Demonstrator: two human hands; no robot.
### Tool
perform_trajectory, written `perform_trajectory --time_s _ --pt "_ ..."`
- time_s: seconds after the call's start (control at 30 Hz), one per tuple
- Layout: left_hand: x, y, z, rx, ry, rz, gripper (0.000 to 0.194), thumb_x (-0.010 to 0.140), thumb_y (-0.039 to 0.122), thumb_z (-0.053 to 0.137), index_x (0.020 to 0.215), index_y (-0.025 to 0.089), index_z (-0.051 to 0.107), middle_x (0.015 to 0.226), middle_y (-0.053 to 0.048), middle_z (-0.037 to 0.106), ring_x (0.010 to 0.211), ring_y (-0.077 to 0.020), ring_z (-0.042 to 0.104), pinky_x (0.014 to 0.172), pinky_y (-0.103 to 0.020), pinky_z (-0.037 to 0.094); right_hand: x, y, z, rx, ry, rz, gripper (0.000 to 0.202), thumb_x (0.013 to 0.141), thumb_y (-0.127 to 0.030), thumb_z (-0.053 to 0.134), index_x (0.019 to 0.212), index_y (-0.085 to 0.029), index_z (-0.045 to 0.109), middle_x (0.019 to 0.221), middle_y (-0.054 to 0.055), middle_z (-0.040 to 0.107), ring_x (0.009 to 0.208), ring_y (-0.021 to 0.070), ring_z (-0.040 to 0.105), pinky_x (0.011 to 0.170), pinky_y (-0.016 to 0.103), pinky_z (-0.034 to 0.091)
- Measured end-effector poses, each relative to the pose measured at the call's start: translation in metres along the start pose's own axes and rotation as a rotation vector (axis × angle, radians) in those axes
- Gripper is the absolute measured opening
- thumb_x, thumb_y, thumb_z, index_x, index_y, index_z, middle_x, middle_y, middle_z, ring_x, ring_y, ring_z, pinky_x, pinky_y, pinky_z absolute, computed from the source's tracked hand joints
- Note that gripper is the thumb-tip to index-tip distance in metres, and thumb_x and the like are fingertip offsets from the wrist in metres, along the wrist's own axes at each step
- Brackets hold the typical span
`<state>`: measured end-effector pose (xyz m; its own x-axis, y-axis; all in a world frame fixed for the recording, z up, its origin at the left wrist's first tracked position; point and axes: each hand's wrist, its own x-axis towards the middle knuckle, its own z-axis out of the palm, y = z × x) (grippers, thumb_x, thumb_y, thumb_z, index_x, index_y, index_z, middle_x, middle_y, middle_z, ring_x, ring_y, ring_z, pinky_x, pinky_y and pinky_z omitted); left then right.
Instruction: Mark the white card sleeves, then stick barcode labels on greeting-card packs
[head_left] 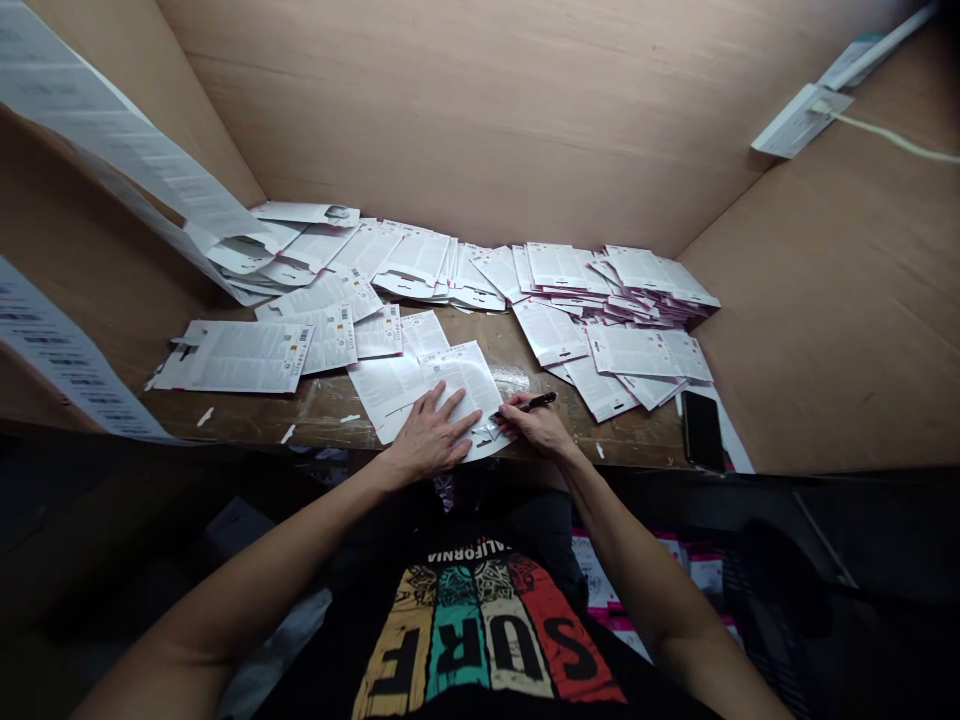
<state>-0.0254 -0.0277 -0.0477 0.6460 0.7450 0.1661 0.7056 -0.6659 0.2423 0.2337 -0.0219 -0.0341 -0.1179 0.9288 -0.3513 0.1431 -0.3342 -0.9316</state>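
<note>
tabletop (330, 405): left hand (432, 436) splayed, right hand (538, 424) gripping pen (543, 400)

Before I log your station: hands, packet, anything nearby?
Left hand flat on white packet. Right hand holding black pen at its near end. More packets behind, phone far right.

White packets (555, 267) with pink edges lie near a black phone (703, 430).
</note>
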Motion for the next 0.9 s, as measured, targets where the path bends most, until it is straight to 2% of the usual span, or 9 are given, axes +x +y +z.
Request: perform_trajectory --time_s 0.13,0.3,0.37,0.43,0.5,0.6,0.67,0.77,0.9 --pt "0.0 -0.001 0.0 -0.004 -0.006 -0.006 0.057 0.097 0.048 0.064 0.152 0.036 0.061 0.169 -0.006 0.045 0.161 -0.0463 0.025 0.125 -0.061 0.031 0.0 -0.003 0.0 -0.02 -0.03 0.02 0.036 0.079 -0.055 0.083 0.081 -0.024 0.066 0.077 0.002 0.077 0.065 0.0201 0.07 0.063 0.033 0.06" --pt "0.0 0.001 -0.003 -0.003 -0.019 -0.003 0.058 0.097 0.047 0.065 0.154 0.036 0.06 0.169 -0.007 0.045 0.16 -0.0463 0.027 0.125 -0.06 0.031 0.001 -0.004 -0.01 -0.002 -0.168 0.051 0.036 0.08 -0.052 0.083 0.083 -0.02 0.067 0.075 0.003 0.075 0.064 0.0184 0.068 0.066 0.032 0.058" --pt "0.0 0.002 -0.005 0.006 -0.022 -0.008 0.058 0.097 0.048 0.064 0.154 0.036 0.059 0.17 -0.006 0.044 0.16 -0.0454 0.026 0.126 -0.059 0.03 0.002 -0.004 -0.014 0.026 -0.157 0.022 0.036 0.082 -0.052 0.08 0.081 -0.02 0.064 0.07 0.001 0.07 0.061 0.0166 0.063 0.064 0.029 0.054" --pt "-0.001 0.003 -0.006 0.012 -0.028 -0.007 0.058 0.098 0.05 0.063 0.155 0.037 0.058 0.17 -0.006 0.044 0.161 -0.0447 0.026 0.126 -0.057 0.03 0.003 -0.006 -0.016 -0.033 -0.105 -0.07 0.032 0.089 -0.049 0.071 0.079 -0.021 0.061 0.068 -0.001 0.064 0.061 0.0152 0.058 0.063 0.028 0.049" --pt "-0.001 0.002 -0.007 0.012 -0.034 -0.007 0.058 0.099 0.051 0.063 0.155 0.037 0.058 0.17 -0.007 0.043 0.161 -0.0446 0.027 0.126 -0.057 0.031 0.003 -0.008 -0.013 -0.255 -0.08 -0.215 0.025 0.095 -0.041 0.063 0.082 -0.02 0.063 0.074 0.0 0.064 0.067 0.0162 0.058 0.067 0.028 0.047" --pt "-0.001 0.001 -0.008 -0.001 -0.037 -0.02 0.061 0.099 0.052 0.062 0.156 0.03 0.057 0.171 -0.008 0.043 0.161 -0.0437 0.026 0.126 -0.056 0.032 0.0 -0.011 -0.001 -0.718 -0.108 -0.384 0.014 0.098 -0.028 0.058 0.094 -0.018 0.068 0.094 0.006 0.069 0.086 0.02 0.062 0.079 0.03 0.047" --pt "-0.001 0.001 -0.008 -0.012 -0.039 -0.03 0.065 0.099 0.053 0.061 0.156 0.024 0.056 0.171 -0.009 0.043 0.161 -0.0424 0.026 0.126 -0.054 0.033 -0.002 -0.013 0.009 -0.967 -0.114 -0.391 0.013 0.101 -0.024 0.056 0.101 -0.018 0.068 0.108 0.009 0.07 0.096 0.0223 0.064 0.084 0.031 0.046" --pt "0.0 0.001 -0.008 -0.023 -0.043 -0.032 0.071 0.098 0.055 0.06 0.157 0.016 0.054 0.17 -0.011 0.044 0.162 -0.0416 0.026 0.127 -0.052 0.032 -0.007 -0.015 0.025 -1.231 -0.096 -0.313 0.017 0.106 -0.025 0.052 0.115 -0.018 0.065 0.119 0.013 0.069 0.1 0.0245 0.065 0.084 0.032 0.046" --pt "0.0 -0.001 -0.007 -0.035 -0.039 -0.041 0.073 0.097 0.054 0.061 0.158 0.015 0.05 0.171 -0.011 0.043 0.162 -0.0408 0.026 0.128 -0.052 0.031 -0.018 -0.023 0.032 -1.37 -0.097 -0.29 0.02 0.107 -0.017 0.044 0.118 -0.014 0.061 0.121 0.018 0.067 0.106 0.0276 0.064 0.083 0.033 0.048"
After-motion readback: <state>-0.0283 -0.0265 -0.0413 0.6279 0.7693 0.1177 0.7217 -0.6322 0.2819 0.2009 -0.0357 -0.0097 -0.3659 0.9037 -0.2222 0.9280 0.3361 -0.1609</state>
